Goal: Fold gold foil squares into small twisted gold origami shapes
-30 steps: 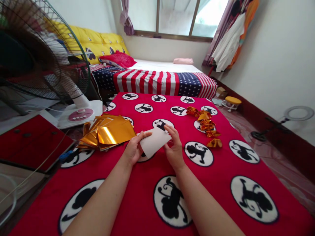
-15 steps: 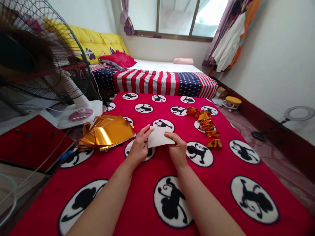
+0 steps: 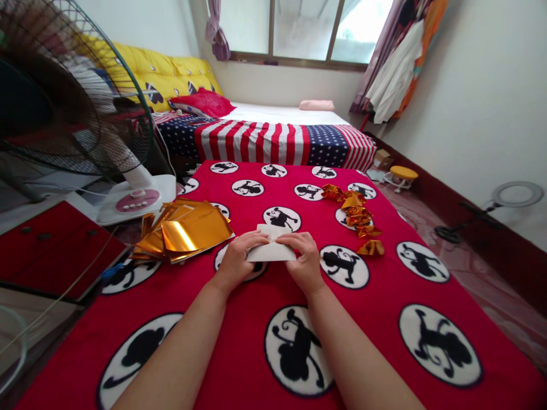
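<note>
A sheet of paper (image 3: 272, 253), white side showing, is held between my two hands above the red cloth, bent across its middle. My left hand (image 3: 240, 257) grips its left side, fingertips on top. On the right side, my right hand (image 3: 304, 259) pinches it, its fingertips close to those of the left. Gold foil sheets (image 3: 194, 228) lie in a loose, fanned pile to the left. Several folded gold foil pieces (image 3: 358, 215) form a row at the right.
A red cloth (image 3: 239, 364) with monkey prints covers the surface under my hands. A fan (image 3: 137, 196) stands at the left. Beyond are a bed (image 3: 273, 142) and a window. At the right are a yellow stool (image 3: 404, 172) and a ring light (image 3: 517, 194).
The paper has bent across its middle and its near part now faces me. My left fingers have closed onto it, and both hands' fingertips have come closer together.
</note>
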Motion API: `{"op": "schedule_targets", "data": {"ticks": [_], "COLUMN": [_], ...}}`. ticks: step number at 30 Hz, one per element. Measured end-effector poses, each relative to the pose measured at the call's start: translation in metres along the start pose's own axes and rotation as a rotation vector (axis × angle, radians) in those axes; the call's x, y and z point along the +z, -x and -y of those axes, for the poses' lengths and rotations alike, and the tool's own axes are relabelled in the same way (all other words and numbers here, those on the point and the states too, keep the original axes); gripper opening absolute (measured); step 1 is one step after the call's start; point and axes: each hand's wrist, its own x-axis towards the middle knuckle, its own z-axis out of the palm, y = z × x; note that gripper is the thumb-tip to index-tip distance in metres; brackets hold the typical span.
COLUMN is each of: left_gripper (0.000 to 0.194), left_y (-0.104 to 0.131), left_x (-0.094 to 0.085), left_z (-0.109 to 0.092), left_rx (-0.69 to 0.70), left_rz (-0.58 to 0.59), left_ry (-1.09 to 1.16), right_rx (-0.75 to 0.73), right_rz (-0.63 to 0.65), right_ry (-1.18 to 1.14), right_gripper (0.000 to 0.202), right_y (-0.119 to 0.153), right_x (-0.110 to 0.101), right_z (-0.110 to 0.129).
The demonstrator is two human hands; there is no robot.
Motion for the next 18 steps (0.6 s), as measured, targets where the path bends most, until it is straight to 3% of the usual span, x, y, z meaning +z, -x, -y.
{"op": "schedule_targets", "data": {"ticks": [3, 8, 12, 15, 18], "left_gripper": [0.036, 0.016, 0.016, 0.025, 0.027], "left_y": [0.001, 0.000, 0.001, 0.001, -0.001], "left_x": [-0.001, -0.002, -0.004, -0.003, -0.001], "left_z": [0.000, 0.007, 0.010, 0.007, 0.005], "left_rx": [0.045, 0.106, 0.109, 0.030, -0.085], "left_rz": [-0.027, -0.095, 0.008, 0.044, -0.013], "left_ry": [-0.036, -0.076, -0.149, -0.248, -0.277], "right_rx": [-0.057, -0.123, -0.083, 0.044, 0.116], "right_rz": [0.014, 0.054, 0.144, 0.090, -0.047], "right_ry": [0.067, 0.060, -0.113, -0.228, -0.181], "right_gripper": [0.041, 0.030, 0.013, 0.022, 0.018], "right_y": [0.000, -0.004, -0.005, -0.004, -0.004], "right_x": [-0.003, 0.000, 0.007, 0.011, 0.014], "right_z": [-0.001, -0.013, -0.019, -0.021, -0.021]}}
